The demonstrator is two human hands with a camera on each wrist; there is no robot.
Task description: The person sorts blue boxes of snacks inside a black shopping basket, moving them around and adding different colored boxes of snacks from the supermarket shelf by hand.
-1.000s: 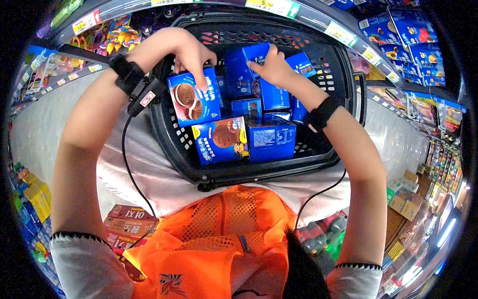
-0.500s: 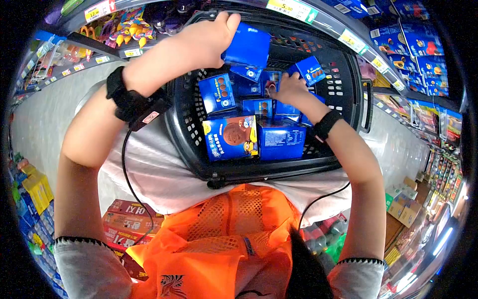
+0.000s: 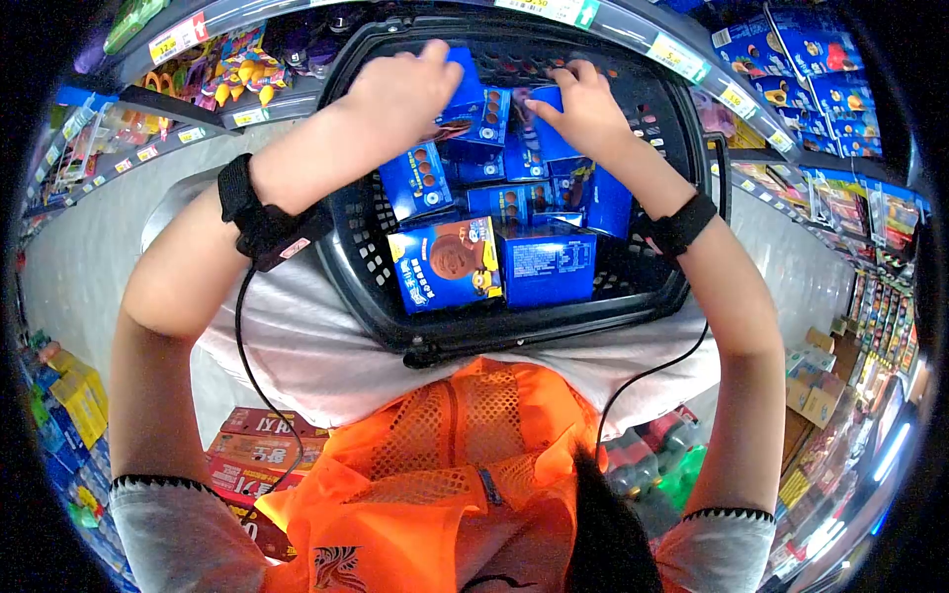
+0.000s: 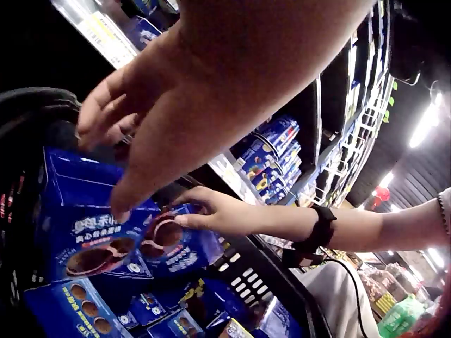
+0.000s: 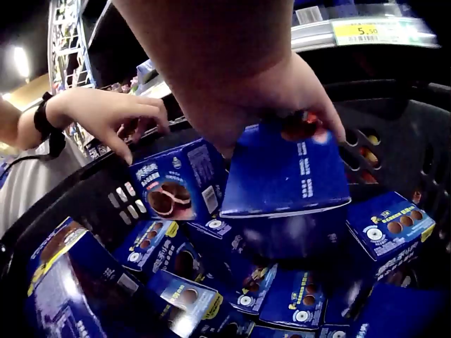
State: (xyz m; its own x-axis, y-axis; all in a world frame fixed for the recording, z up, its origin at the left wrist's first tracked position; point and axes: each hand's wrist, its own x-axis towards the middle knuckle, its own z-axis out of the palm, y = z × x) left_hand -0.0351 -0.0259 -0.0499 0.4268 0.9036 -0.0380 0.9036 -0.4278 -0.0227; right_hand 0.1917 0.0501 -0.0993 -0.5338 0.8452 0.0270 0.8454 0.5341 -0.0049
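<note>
Several blue biscuit boxes fill a black basket [image 3: 381, 321]. My left hand [image 3: 405, 89] is over a blue box [image 3: 463, 84] at the basket's far left; in the left wrist view the left hand [image 4: 134, 105] has its fingers spread, its thumb against or just above the box [image 4: 95, 243]. In the right wrist view its fingers bend loosely beside that box [image 5: 176, 186]. My right hand [image 3: 588, 109] grips another blue box [image 3: 552, 124] near the far middle; the right wrist view shows the right hand [image 5: 261, 98] around this box [image 5: 285, 172], above other boxes.
Shelves with price tags [image 3: 677, 57] run along the basket's far side. Blue packets [image 3: 840, 89] hang at the right. The basket rests on a lap in light cloth [image 3: 316, 326]. Red cartons [image 3: 257, 450] stand lower left, bottles [image 3: 633, 465] lower right.
My left hand has lowered the box it held raised and loosened its fingers. My right hand has moved away from the boxes at the middle right towards the far side and now grips a box.
</note>
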